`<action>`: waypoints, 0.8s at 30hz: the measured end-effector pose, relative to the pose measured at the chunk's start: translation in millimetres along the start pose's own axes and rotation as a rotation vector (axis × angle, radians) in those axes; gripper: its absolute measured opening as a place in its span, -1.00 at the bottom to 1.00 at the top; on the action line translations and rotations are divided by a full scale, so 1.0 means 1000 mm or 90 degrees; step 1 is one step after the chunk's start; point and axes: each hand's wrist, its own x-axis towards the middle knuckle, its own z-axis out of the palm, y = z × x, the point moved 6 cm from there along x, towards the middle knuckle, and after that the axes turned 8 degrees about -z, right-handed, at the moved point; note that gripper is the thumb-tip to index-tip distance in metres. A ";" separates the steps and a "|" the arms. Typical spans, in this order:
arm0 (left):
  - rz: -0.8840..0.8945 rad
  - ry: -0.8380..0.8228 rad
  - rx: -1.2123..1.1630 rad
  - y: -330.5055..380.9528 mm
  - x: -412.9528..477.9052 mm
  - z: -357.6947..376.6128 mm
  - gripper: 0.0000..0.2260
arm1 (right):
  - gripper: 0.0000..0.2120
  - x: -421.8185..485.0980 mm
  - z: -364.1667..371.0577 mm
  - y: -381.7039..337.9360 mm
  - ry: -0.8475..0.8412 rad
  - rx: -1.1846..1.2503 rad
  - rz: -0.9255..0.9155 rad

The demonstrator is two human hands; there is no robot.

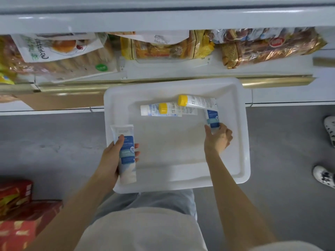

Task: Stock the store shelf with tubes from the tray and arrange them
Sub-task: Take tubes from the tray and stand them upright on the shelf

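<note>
A white tray rests on my lap in front of the shelf. My left hand grips a white and blue tube over the tray's left rim. My right hand closes on the lower end of a second blue-labelled tube inside the tray. Two yellow-capped tubes and a white-capped tube lie in a heap at the tray's far side.
The store shelf ahead holds bagged bread and snacks behind a gold rail. Red boxes stand on the grey floor at lower left. Another person's white spotted shoes are at the right edge.
</note>
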 end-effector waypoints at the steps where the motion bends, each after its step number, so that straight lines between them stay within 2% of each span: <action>1: -0.004 -0.002 -0.002 -0.001 0.000 0.002 -0.75 | -0.48 0.001 0.004 0.002 -0.011 0.003 0.010; 8: 0.004 -0.032 -0.006 -0.002 0.003 0.008 -0.70 | -0.53 -0.009 0.017 0.017 -0.030 0.062 0.075; 13: -0.029 -0.066 -0.011 -0.005 0.005 0.009 -0.73 | -0.56 -0.035 0.021 0.031 -0.114 0.084 0.146; 19: -0.098 -0.169 0.013 -0.012 -0.010 0.023 -0.78 | -0.72 -0.095 0.008 0.015 -0.278 0.317 0.233; 21: -0.105 -0.210 0.026 -0.012 -0.020 0.028 -0.74 | -0.80 -0.121 -0.006 -0.004 -0.358 0.447 0.228; 24: -0.091 -0.275 0.030 -0.007 -0.039 0.036 -0.72 | -0.79 -0.154 -0.032 -0.036 -0.421 0.616 0.194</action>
